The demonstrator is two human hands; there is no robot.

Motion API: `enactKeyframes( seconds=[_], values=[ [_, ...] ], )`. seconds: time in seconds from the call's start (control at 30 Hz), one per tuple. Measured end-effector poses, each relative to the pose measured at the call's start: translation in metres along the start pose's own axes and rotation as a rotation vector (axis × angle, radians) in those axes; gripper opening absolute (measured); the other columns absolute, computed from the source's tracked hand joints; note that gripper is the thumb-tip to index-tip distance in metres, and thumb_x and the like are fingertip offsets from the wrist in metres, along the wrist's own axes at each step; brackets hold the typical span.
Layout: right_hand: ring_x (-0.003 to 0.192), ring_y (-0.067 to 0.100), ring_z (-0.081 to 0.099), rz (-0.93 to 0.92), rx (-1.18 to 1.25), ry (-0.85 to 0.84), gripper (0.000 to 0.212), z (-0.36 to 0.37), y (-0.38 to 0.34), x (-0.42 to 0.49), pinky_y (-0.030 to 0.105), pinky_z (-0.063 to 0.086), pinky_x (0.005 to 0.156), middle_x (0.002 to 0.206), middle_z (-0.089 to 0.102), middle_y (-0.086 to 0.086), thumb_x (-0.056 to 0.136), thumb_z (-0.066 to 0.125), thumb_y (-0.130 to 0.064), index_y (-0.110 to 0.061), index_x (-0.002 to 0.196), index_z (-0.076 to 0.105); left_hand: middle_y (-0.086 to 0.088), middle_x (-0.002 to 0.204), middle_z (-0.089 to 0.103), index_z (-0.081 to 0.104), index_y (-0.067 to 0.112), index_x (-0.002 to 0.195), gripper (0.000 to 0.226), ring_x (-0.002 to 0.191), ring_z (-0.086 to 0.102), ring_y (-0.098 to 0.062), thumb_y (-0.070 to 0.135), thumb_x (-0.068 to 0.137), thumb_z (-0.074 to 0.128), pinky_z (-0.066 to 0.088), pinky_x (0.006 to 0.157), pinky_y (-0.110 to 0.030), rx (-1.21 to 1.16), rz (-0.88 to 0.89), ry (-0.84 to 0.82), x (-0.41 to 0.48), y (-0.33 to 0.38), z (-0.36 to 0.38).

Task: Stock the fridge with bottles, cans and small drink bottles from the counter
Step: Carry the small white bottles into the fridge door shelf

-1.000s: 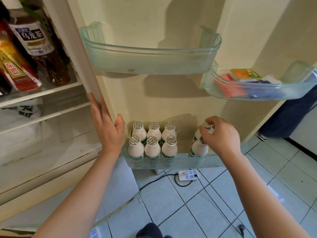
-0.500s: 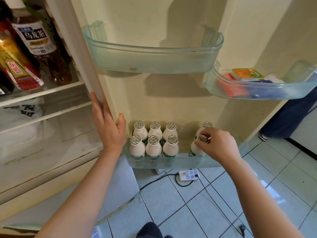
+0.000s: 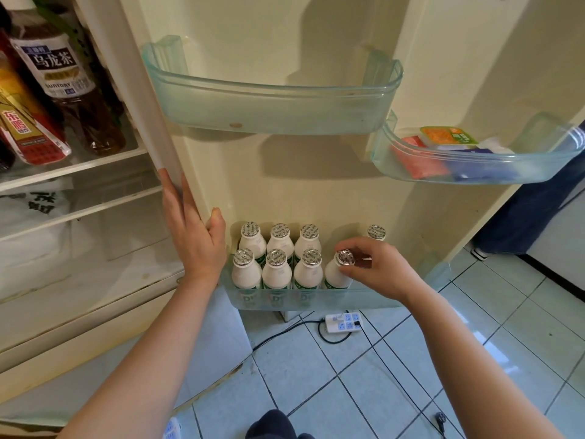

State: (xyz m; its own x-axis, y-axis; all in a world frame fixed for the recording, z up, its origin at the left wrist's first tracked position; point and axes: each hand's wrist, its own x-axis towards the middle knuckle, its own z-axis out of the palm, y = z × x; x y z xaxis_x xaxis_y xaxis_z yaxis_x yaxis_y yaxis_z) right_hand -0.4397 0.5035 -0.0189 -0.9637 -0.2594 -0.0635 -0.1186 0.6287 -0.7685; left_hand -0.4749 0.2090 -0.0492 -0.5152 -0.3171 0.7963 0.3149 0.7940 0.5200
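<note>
Right hand (image 3: pixel 380 267) pinches the neck of a small white plastic drink bottle with a silver foil cap (image 3: pixel 337 275), fingers curled round it, bottle upright in the front row of the clear bottom door shelf (image 3: pixel 364 301), just beside six matching bottles (image 3: pixel 277 275) in two rows; one more foil-capped bottle (image 3: pixel 376 232) stands behind the hand. Left hand (image 3: pixel 193 239) flat, fingers straight against the cream fridge door edge (image 3: pixel 148 106), gripping nothing

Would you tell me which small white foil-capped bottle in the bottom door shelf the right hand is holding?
The front-row small white bottle farthest right; the right hand pinches its neck, gripping none of the others.
</note>
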Motion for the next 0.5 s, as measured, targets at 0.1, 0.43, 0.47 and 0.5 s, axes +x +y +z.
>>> enactKeyframes(
  seconds=[0.1,0.43,0.47,0.5],
  values=[
    [0.087,-0.010,0.059,-0.013,0.031,-0.029,0.031,0.0002,0.0009,0.0018,0.003,0.044,0.077,0.098,0.064,-0.017,0.082,0.069,-0.008,-0.028,0.105,0.063,-0.029,0.153,0.014,0.028,0.001,0.145,0.063,0.142,0.009,-0.009,0.019,0.086,0.041,0.016,0.116,-0.030,0.005,-0.011,0.005,-0.0008,0.0025,-0.0001],
    [0.095,0.000,0.060,-0.034,0.036,-0.039,0.033,0.0033,0.0040,0.0017,0.005,0.044,0.080,0.106,0.064,-0.012,0.083,0.067,-0.008,-0.028,0.109,0.061,-0.030,0.153,0.014,0.026,0.001,0.145,0.062,0.142,0.010,-0.010,0.020,0.088,0.041,0.019,0.115,-0.038,0.011,-0.017,-0.004,-0.0015,0.0027,-0.0008],
    [0.097,0.002,0.060,-0.030,0.032,-0.043,0.036,0.0036,0.0046,0.0011,0.008,0.045,0.083,0.108,0.064,-0.011,0.082,0.067,-0.009,-0.028,0.112,0.060,-0.030,0.153,0.014,0.026,0.002,0.145,0.062,0.142,0.009,-0.009,0.020,0.088,0.041,0.019,0.115,-0.037,0.013,-0.014,-0.003,-0.0017,0.0022,-0.0005],
    [0.100,0.003,0.060,-0.028,0.043,-0.037,0.040,0.0031,0.0055,0.0003,0.012,0.046,0.086,0.110,0.064,-0.011,0.081,0.069,-0.011,-0.028,0.115,0.059,-0.030,0.153,0.014,0.026,0.002,0.145,0.062,0.142,0.008,-0.008,0.020,0.088,0.041,0.018,0.115,-0.036,0.013,-0.011,-0.002,-0.0018,0.0020,-0.0003]
  ],
)
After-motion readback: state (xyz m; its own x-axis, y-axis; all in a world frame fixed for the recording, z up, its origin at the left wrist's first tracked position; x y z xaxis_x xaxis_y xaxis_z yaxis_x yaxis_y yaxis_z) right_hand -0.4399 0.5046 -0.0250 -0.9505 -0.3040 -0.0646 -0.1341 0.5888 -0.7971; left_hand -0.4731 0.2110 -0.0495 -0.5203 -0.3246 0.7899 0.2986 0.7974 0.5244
